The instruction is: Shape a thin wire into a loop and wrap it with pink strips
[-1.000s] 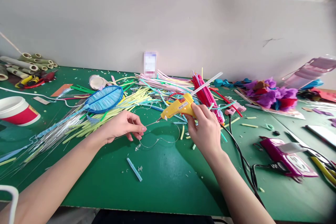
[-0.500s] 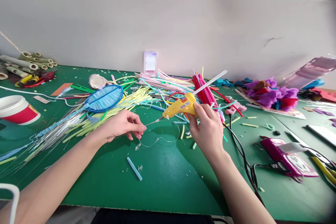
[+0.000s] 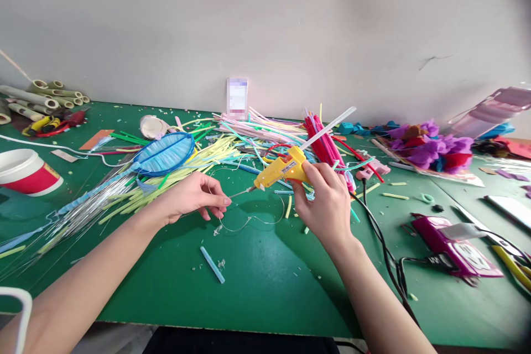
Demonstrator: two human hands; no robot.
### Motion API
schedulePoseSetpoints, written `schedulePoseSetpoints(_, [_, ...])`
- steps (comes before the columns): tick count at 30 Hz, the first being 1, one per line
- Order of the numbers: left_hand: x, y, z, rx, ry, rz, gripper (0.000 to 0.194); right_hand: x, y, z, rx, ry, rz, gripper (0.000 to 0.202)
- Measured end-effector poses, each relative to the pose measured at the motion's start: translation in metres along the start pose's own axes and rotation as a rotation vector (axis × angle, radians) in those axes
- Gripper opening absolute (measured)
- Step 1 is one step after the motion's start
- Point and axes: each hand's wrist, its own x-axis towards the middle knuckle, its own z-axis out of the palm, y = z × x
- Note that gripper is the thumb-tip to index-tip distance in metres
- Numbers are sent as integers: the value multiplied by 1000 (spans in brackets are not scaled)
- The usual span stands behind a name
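My right hand is wrapped round a yellow hot glue gun, its nozzle pointing left. A translucent glue stick sticks out of the gun's back. Fingers and thumb of my left hand pinch a thin wire, whose end meets the nozzle tip or lies right at it. A thin curved thread loops over the green table below the two hands. Near me lies a short light-blue strip beside clear glue scraps. Left of the gun rests a blue leaf-shaped piece with a wrapped stem.
Pipe cleaners in several colours spread behind my hands. A paper cup and bamboo tubes stand at left. At right are a magenta power strip, black cables and purple tufts. A phone leans on the wall.
The glue gun and my right hand have shifted slightly left, bringing the nozzle further along the wire toward my left hand. My left hand has stayed almost still.
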Motion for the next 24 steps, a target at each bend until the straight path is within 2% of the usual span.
schedulePoseSetpoints(9, [-1, 1, 1, -2, -9, 2, 29, 1, 1, -1, -12, 33, 17, 26])
schedulePoseSetpoints(15, [-1, 1, 1, 2, -11, 0, 30, 0, 0, -1, 6, -2, 26, 26])
schedulePoseSetpoints(24, [-1, 0, 1, 6, -18, 4, 30, 0, 1, 0, 10, 17, 37, 26])
